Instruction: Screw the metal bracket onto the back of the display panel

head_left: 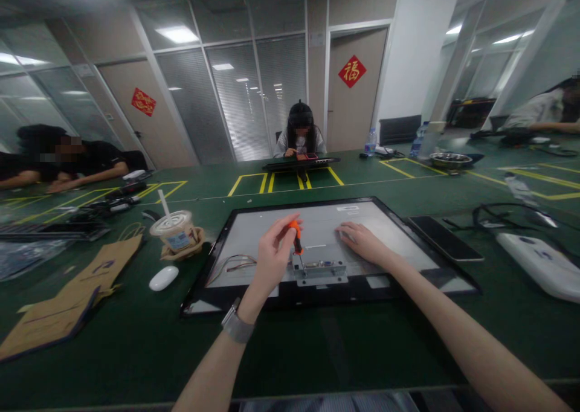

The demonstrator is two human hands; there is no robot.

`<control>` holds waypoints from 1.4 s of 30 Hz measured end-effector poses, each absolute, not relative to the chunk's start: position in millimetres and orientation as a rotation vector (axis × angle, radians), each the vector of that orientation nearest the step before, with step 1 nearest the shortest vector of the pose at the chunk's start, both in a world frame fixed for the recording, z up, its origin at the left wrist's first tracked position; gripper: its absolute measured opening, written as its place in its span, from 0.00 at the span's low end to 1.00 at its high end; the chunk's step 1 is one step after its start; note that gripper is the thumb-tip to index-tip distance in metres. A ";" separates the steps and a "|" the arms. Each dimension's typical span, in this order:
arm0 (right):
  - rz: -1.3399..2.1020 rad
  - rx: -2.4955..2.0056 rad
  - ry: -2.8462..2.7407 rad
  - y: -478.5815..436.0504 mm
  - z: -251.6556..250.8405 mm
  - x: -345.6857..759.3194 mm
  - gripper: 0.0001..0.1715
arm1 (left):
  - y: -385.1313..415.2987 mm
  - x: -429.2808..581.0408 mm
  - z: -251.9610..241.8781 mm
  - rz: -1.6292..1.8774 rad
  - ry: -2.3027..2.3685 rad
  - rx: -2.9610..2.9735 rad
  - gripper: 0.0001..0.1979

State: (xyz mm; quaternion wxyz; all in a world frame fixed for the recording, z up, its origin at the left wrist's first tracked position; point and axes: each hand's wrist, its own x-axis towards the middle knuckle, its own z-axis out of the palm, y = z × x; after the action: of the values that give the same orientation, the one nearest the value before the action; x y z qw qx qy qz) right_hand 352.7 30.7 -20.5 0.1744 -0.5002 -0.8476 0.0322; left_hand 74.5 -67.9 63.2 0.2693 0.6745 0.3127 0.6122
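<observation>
My left hand [276,247] is closed around the orange and black handle of a screwdriver [296,237]. The screwdriver's shaft points down at a metal bracket [319,272] with connectors and a board, near the lower edge of a flat display panel [244,225]. That panel lies with its grey back up inside a black frame. My right hand [362,241] rests on the panel's grey surface to the right of the bracket, fingers stretched out and holding nothing. Thin cables [235,264] run across the panel left of the bracket.
Left of the panel stand a lidded drink cup [172,226] with a straw, a white earbud case [164,278] and a brown paper bag [86,285]. To its right lie a black phone [444,238] and a white device [539,264]. A person [299,131] sits opposite.
</observation>
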 end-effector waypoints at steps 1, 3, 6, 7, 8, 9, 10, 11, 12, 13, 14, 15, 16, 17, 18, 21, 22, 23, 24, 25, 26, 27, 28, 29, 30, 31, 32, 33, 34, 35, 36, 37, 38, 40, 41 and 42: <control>0.092 -1.417 -2.402 31.5 -21.4 352.9 0.24 | -67.1 74.9 62.3 1.672 0.865 1.834 0.13; 0.088 -1.419 -2.407 32.2 -21.9 353.0 0.24 | -66.2 75.4 60.7 1.726 0.911 1.870 0.11; 0.087 -1.428 -2.416 31.1 -20.1 352.7 0.24 | -67.6 75.0 60.2 1.763 0.958 1.907 0.10; 0.091 -1.427 -2.416 30.3 -19.1 352.6 0.25 | -68.7 74.8 60.8 1.755 0.959 1.911 0.11; 0.096 -1.426 -2.414 29.4 -18.2 352.5 0.25 | -69.8 74.6 61.7 1.739 0.948 1.912 0.13; 0.100 -1.423 -2.411 28.7 -17.5 352.5 0.25 | -70.7 74.4 62.8 1.727 0.926 1.907 0.15; 0.103 -1.420 -2.407 28.1 -17.0 352.5 0.25 | -71.3 74.3 63.8 1.707 0.898 1.906 0.16; 0.105 -1.418 -2.402 27.7 -16.8 352.5 0.24 | -71.4 74.3 64.6 1.695 0.877 1.905 0.17; 0.107 -1.417 -2.396 27.5 -16.8 352.5 0.24 | -71.1 74.4 65.0 1.688 0.866 1.906 0.16; 0.108 -1.416 -2.391 27.6 -17.1 352.5 0.24 | -70.4 74.5 65.0 1.689 0.865 1.911 0.15; 0.107 -1.414 -2.389 27.9 -17.5 352.5 0.24 | -69.5 74.7 64.7 1.701 0.873 1.915 0.14; 0.105 -1.410 -2.390 28.4 -18.0 352.5 0.23 | -68.6 74.9 64.0 1.719 0.889 1.918 0.12; 0.100 -1.406 -2.391 28.9 -18.5 352.5 0.23 | -67.8 75.0 63.4 1.738 0.905 1.921 0.11; 0.095 -1.400 -2.393 29.3 -19.0 352.5 0.23 | -67.5 75.1 62.8 1.749 0.917 1.924 0.10; 0.088 -1.394 -2.398 29.7 -19.4 352.5 0.23 | -67.6 75.0 62.4 1.751 0.923 1.929 0.09; 0.072 -1.393 -2.400 29.9 -20.0 352.8 0.23 | -70.1 74.6 63.3 1.711 0.902 1.946 0.11; 0.068 -1.389 -2.398 29.9 -20.3 353.0 0.23 | -71.2 74.5 64.1 1.688 0.884 1.948 0.12; 0.064 -1.384 -2.396 29.9 -20.6 353.3 0.23 | -72.0 74.5 64.8 1.666 0.871 1.944 0.14; 0.059 -1.379 -2.393 30.2 -21.1 353.5 0.23 | -72.5 74.6 65.4 1.653 0.861 1.939 0.14; 0.055 -1.376 -2.392 30.6 -21.8 353.8 0.22 | -72.5 74.9 65.8 1.651 0.860 1.934 0.14; 0.051 -1.375 -2.394 31.1 -22.6 354.1 0.22 | -72.3 75.2 66.0 1.662 0.866 1.936 0.13; 0.048 -1.377 -2.396 31.8 -23.4 354.3 0.22 | -71.8 75.6 65.9 1.685 0.882 1.943 0.12; 0.045 -1.380 -2.400 32.4 -24.2 354.5 0.22 | -71.3 75.9 65.8 1.715 0.903 1.952 0.10; 0.042 -1.382 -2.403 32.9 -24.8 354.6 0.23 | -70.9 76.0 65.5 1.742 0.919 1.962 0.09; 0.041 -1.382 -2.405 33.2 -25.1 354.6 0.23 | -70.7 76.0 65.3 1.758 0.929 1.970 0.09; 0.040 -1.380 -2.406 33.3 -25.2 354.7 0.23 | -70.7 75.8 65.1 1.758 0.930 1.973 0.09; 0.040 -1.378 -2.405 33.2 -25.0 354.7 0.23 | -70.9 75.5 64.9 1.742 0.918 1.972 0.10; 0.043 -1.377 -2.404 32.9 -24.6 354.6 0.23 | -71.3 75.1 64.9 1.711 0.898 1.968 0.12; 0.047 -1.378 -2.402 32.5 -24.0 354.5 0.23 | -71.7 74.8 64.9 1.673 0.875 1.960 0.14; 0.052 -1.380 -2.400 32.1 -23.5 354.4 0.23 | -72.0 74.6 64.9 1.638 0.856 1.949 0.15; 0.057 -1.382 -2.397 31.7 -23.0 354.3 0.23 | -72.2 74.6 64.9 1.613 0.845 1.939 0.16; 0.062 -1.383 -2.394 31.4 -22.7 354.2 0.23 | -72.2 74.8 65.0 1.606 0.843 1.936 0.16; 0.066 -1.382 -2.391 31.3 -22.6 354.1 0.23 | -72.0 75.1 65.1 1.618 0.852 1.942 0.16; 0.069 -1.377 -2.382 31.4 -22.9 354.1 0.23 | -71.4 75.6 65.3 1.673 0.883 1.978 0.13; 0.070 -1.372 -2.380 31.6 -23.1 354.2 0.23 | -71.1 75.6 65.4 1.703 0.894 2.000 0.12; 0.072 -1.368 -2.379 31.7 -23.3 354.3 0.23 | -71.0 75.5 65.4 1.718 0.901 2.015 0.11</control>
State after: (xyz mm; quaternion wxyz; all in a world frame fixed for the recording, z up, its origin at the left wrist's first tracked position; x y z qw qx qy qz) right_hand 354.3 31.7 -23.3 0.1970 -0.4887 -0.8495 0.0256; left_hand 75.5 -71.0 65.4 0.1712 0.7098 0.3175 0.6050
